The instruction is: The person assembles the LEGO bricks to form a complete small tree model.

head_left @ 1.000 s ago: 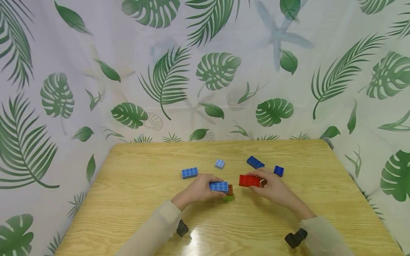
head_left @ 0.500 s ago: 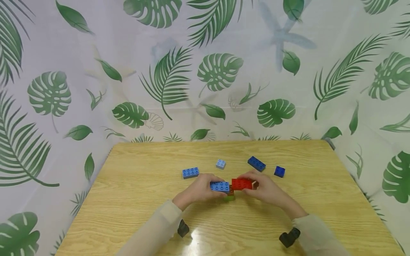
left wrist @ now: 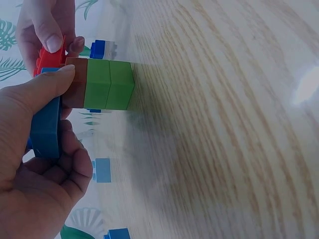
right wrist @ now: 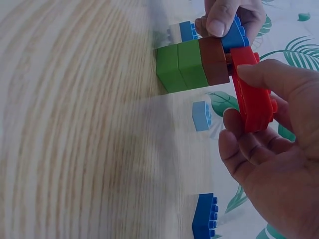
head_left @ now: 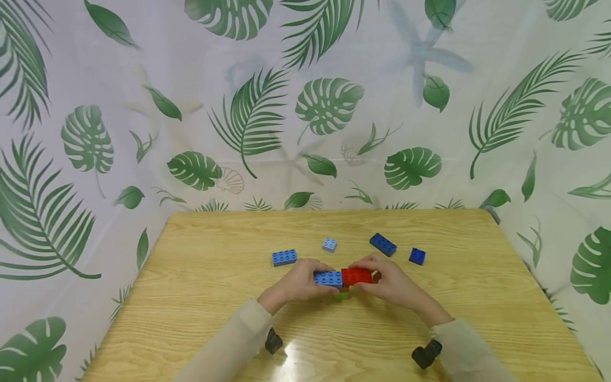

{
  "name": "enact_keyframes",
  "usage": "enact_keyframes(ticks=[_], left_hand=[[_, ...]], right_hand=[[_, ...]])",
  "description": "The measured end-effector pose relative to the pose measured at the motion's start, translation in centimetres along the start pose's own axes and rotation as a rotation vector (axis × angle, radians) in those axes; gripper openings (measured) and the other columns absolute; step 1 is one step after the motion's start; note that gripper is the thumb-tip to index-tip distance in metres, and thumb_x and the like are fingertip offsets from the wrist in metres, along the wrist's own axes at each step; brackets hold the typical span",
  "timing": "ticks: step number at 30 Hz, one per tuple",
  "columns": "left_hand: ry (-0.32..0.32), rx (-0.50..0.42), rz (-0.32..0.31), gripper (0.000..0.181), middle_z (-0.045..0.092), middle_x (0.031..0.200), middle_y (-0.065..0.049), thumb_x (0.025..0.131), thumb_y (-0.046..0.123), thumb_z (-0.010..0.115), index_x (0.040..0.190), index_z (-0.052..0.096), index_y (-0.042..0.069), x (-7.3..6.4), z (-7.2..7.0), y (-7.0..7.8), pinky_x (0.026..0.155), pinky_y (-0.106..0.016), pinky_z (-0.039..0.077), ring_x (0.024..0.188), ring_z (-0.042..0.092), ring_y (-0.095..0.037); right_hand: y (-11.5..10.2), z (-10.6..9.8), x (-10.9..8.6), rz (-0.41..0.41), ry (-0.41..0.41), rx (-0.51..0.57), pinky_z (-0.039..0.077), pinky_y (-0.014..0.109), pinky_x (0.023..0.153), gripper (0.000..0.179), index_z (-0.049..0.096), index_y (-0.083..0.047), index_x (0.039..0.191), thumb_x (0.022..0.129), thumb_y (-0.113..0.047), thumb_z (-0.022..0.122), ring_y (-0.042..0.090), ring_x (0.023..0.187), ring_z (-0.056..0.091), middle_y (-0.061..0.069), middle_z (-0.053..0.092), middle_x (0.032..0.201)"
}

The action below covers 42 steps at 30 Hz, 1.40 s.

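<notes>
When followed from left to right in the head view: first, slightly left of the frame's centre, a loose blue brick (head_left: pixel 284 258), flat on the wooden table (head_left: pixel 191 297). Beside it, lower in the frame, the left hand (head_left: pixel 298 284), in a pinching hold upon the held blue brick (head_left: pixel 328 279), with thumb at the near side, fingers at the far side, left end inside the hand and right end free beyond the fingertips. Higher up, well apart, a small light-blue brick (head_left: pixel 329 244). At the upper left of the left wrist view, two green bricks (left wrist: pixel 110 84) in a stack, with a brown brick (right wrist: pixel 215 62) on top, under the meeting ends of both held bricks. Next, right of centre in the head view, the red brick (head_left: pixel 356 276), end to end with the held blue brick; in the right wrist view, above the brown brick, with a narrow gap between. Around its right portion, the right hand (head_left: pixel 396 281), also in a thumb-and-finger grasp. Farther up, a dark-blue brick (head_left: pixel 383 244); rightmost, a small dark-blue brick (head_left: pixel 417 256).
</notes>
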State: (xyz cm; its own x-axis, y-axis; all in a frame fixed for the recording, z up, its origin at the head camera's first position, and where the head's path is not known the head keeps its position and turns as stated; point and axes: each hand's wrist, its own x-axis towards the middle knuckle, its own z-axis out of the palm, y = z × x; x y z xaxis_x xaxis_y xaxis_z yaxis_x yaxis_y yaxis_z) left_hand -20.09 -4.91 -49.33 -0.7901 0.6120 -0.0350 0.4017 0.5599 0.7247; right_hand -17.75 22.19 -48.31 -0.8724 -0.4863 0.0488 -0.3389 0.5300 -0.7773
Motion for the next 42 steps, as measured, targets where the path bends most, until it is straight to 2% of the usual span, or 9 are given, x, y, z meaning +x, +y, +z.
enact_keyframes(ticks=[7,15,20,28,38,42], left_hand=[[-0.005,-0.011,-0.018,0.042,0.076,0.112,0.000,0.090,0.034,0.086,0.126,0.078,0.013,0.0,-0.2,0.2,0.080,-0.021,0.052,0.089,0.061,-0.004],[-0.010,-0.028,-0.027,0.041,0.076,0.112,-0.001,0.090,0.033,0.086,0.125,0.078,0.012,0.1,-0.5,0.5,0.080,-0.021,0.052,0.089,0.061,-0.004],[-0.016,-0.031,-0.032,0.041,0.076,0.111,-0.001,0.090,0.032,0.086,0.124,0.078,0.012,0.1,-0.6,0.6,0.080,-0.021,0.051,0.089,0.060,-0.003],[-0.003,-0.036,-0.027,0.040,0.077,0.109,-0.001,0.088,0.031,0.088,0.123,0.079,0.013,0.1,-0.6,0.7,0.079,-0.021,0.052,0.088,0.061,-0.004],[0.002,-0.030,-0.031,0.042,0.077,0.111,-0.001,0.088,0.033,0.088,0.124,0.078,0.013,0.0,-0.2,0.5,0.082,-0.022,0.053,0.090,0.062,-0.004],[0.008,-0.035,-0.016,0.041,0.077,0.111,-0.001,0.089,0.033,0.088,0.123,0.079,0.013,0.0,-0.2,0.4,0.081,-0.022,0.053,0.089,0.062,-0.004]], right_hand=[[-0.2,-0.1,0.0,0.009,-0.008,0.002,0.054,0.025,0.081,0.037,0.073,-0.007,0.130,0.095,-0.018,0.080,0.018,0.101,0.058,0.010,0.066,0.122],[-0.6,-0.5,0.1,0.002,-0.018,-0.007,0.048,0.023,0.074,0.037,0.073,-0.008,0.130,0.095,-0.019,0.080,0.017,0.094,0.053,0.010,0.065,0.120],[-0.6,-0.4,0.2,0.005,-0.023,-0.008,0.048,0.024,0.074,0.036,0.074,-0.010,0.129,0.095,-0.019,0.081,0.015,0.093,0.053,0.008,0.065,0.119],[-0.3,-0.4,0.4,0.019,-0.043,0.021,0.048,0.025,0.076,0.039,0.073,-0.010,0.131,0.094,-0.021,0.081,0.015,0.092,0.052,0.005,0.066,0.119],[0.7,0.3,0.3,-0.023,-0.030,0.027,0.047,0.024,0.074,0.038,0.073,-0.013,0.131,0.095,-0.023,0.081,0.013,0.090,0.051,0.004,0.065,0.116],[0.8,0.4,0.2,-0.014,-0.025,0.020,0.047,0.024,0.074,0.037,0.073,-0.014,0.130,0.095,-0.024,0.081,0.013,0.089,0.051,0.003,0.065,0.116]])
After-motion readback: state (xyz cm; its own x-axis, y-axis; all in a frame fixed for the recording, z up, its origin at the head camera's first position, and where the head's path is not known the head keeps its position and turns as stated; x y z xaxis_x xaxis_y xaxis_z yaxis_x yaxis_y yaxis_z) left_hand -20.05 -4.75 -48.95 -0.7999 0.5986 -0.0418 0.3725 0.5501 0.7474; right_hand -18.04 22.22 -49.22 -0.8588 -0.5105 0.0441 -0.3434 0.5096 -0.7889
